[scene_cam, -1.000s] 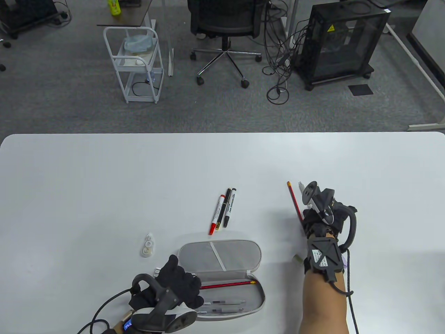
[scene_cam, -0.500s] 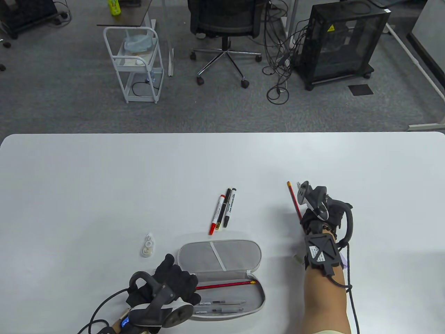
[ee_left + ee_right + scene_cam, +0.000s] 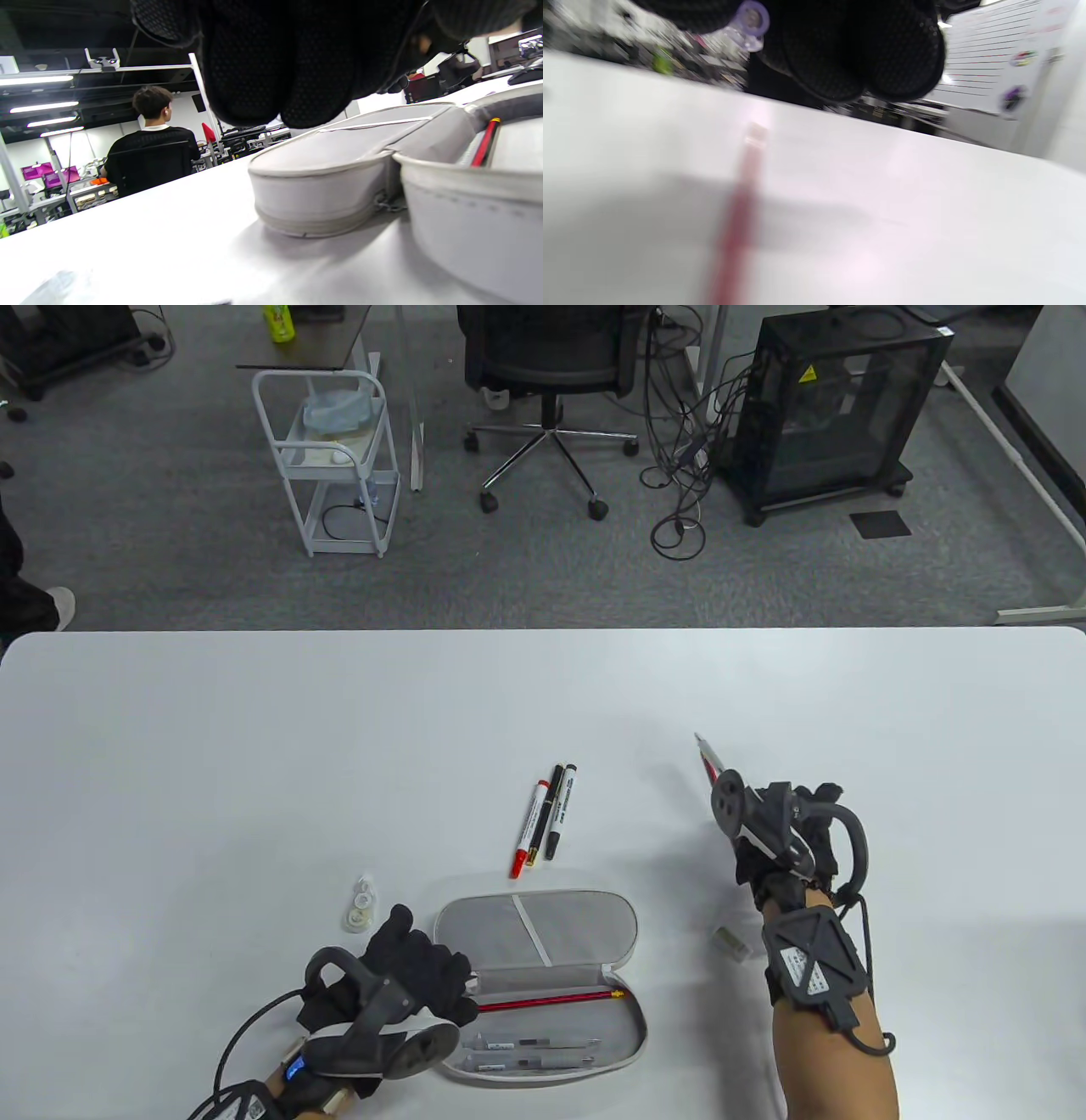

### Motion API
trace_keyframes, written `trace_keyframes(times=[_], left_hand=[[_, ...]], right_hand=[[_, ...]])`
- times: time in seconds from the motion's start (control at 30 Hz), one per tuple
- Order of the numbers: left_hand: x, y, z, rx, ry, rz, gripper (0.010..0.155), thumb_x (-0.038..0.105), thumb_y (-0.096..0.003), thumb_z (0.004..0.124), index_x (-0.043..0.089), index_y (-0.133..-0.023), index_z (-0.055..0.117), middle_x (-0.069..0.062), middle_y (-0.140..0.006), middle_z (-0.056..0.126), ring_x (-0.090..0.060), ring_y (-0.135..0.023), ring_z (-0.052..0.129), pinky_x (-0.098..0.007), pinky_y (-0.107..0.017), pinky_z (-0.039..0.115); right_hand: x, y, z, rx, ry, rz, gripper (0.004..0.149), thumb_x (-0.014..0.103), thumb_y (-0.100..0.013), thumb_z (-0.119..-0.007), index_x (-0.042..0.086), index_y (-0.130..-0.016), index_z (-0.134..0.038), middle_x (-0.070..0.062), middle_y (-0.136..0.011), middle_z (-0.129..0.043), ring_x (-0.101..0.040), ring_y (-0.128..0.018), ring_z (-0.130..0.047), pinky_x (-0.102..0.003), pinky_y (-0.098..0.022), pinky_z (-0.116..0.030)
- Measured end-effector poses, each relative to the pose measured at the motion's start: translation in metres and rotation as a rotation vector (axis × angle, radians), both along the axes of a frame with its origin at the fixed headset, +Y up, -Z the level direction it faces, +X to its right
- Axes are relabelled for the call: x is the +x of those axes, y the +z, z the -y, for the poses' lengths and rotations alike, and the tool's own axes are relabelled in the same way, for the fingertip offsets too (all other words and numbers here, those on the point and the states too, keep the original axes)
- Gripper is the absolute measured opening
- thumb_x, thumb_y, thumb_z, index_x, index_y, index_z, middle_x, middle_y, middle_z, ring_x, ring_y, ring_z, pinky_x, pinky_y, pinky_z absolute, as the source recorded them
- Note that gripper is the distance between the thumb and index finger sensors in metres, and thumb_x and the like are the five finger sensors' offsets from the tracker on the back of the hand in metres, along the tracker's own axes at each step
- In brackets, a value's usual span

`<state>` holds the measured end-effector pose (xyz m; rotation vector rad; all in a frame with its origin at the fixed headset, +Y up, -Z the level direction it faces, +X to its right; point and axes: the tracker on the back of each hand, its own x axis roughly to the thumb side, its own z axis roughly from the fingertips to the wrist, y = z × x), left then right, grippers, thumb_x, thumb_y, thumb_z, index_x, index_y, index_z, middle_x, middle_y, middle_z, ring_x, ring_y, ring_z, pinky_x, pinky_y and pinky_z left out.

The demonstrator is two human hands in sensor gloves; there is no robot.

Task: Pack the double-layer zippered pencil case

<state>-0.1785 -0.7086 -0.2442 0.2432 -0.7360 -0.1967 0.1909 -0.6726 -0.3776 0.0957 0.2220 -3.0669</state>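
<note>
Our right hand [image 3: 785,836] is curled around a red pencil [image 3: 706,753] above the table [image 3: 254,746] — a light, stiff, slippery stick, best pinched mid-shaft. Our left hand [image 3: 416,971] rests on the open pencil case's [image 3: 543,929] left end; whether it grips, we cannot tell. The soft case sits near the front edge — markers [image 3: 543,823] lie beyond.

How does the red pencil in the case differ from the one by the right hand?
The red pencil in the pencil case lies almost crosswise inside the open pencil case, fully visible. The red pencil by the right hand points away over the table, mostly hidden under the right hand. Both are slim and red.
</note>
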Motion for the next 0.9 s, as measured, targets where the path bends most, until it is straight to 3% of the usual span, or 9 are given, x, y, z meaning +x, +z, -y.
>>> trace_keyframes(times=[0.1, 0.27, 0.43, 0.63, 0.77, 0.9], left_hand=[[-0.009, -0.004, -0.003, -0.007, 0.029, -0.03, 0.053, 0.062, -0.0428, 0.065, 0.027, -0.077, 0.086, 0.004, -0.071, 0.1, -0.026, -0.066, 0.1, -0.054, -0.068, 0.066], [-0.02, -0.006, -0.008, -0.001, 0.058, -0.054, 0.053, 0.062, -0.0429, 0.065, 0.027, -0.078, 0.085, 0.004, -0.071, 0.1, -0.026, -0.067, 0.1, -0.054, -0.068, 0.066], [-0.03, -0.009, -0.009, -0.026, 0.092, -0.073, 0.054, 0.062, -0.043, 0.064, 0.027, -0.078, 0.085, 0.004, -0.072, 0.1, -0.026, -0.067, 0.1, -0.054, -0.068, 0.066], [-0.036, -0.013, -0.008, -0.05, 0.111, -0.088, 0.054, 0.062, -0.0432, 0.064, 0.027, -0.078, 0.086, 0.004, -0.072, 0.1, -0.026, -0.067, 0.1, -0.055, -0.068, 0.066], [-0.036, -0.012, -0.009, -0.036, 0.106, -0.096, 0.054, 0.062, -0.0431, 0.064, 0.027, -0.078, 0.085, 0.004, -0.072, 0.1, -0.026, -0.067, 0.1, -0.054, -0.068, 0.066], [-0.037, -0.01, -0.011, -0.022, 0.113, -0.107, 0.054, 0.062, -0.043, 0.064, 0.027, -0.078, 0.085, 0.004, -0.072, 0.1, -0.026, -0.067, 0.1, -0.055, -0.068, 0.066]], right_hand=[[-0.056, 0.04, -0.017, 0.049, -0.141, -0.249, 0.053, 0.048, -0.044, -0.075, 0.011, -0.082, -0.082, -0.007, -0.07, -0.094, -0.03, -0.063, -0.092, -0.058, -0.069, -0.05], [-0.135, 0.118, -0.018, 0.187, 0.145, -0.607, 0.053, 0.049, -0.043, -0.074, 0.014, -0.082, -0.081, -0.005, -0.071, -0.094, -0.028, -0.065, -0.092, -0.058, -0.07, -0.05], [-0.161, 0.166, 0.007, 0.271, 0.311, -0.765, 0.053, 0.049, -0.043, -0.074, 0.014, -0.082, -0.081, -0.004, -0.072, -0.094, -0.027, -0.066, -0.093, -0.057, -0.07, -0.049], [-0.158, 0.177, 0.035, 0.172, 0.331, -0.789, 0.053, 0.048, -0.042, -0.075, 0.014, -0.083, -0.08, -0.004, -0.073, -0.093, -0.028, -0.067, -0.092, -0.057, -0.07, -0.049], [-0.152, 0.173, 0.043, 0.08, 0.261, -0.777, 0.053, 0.046, -0.042, -0.076, 0.013, -0.084, -0.078, -0.006, -0.074, -0.091, -0.029, -0.068, -0.09, -0.057, -0.07, -0.049], [-0.152, 0.17, 0.047, 0.072, 0.288, -0.75, 0.053, 0.044, -0.041, -0.078, 0.014, -0.084, -0.078, -0.005, -0.076, -0.091, -0.028, -0.069, -0.09, -0.056, -0.07, -0.049]])
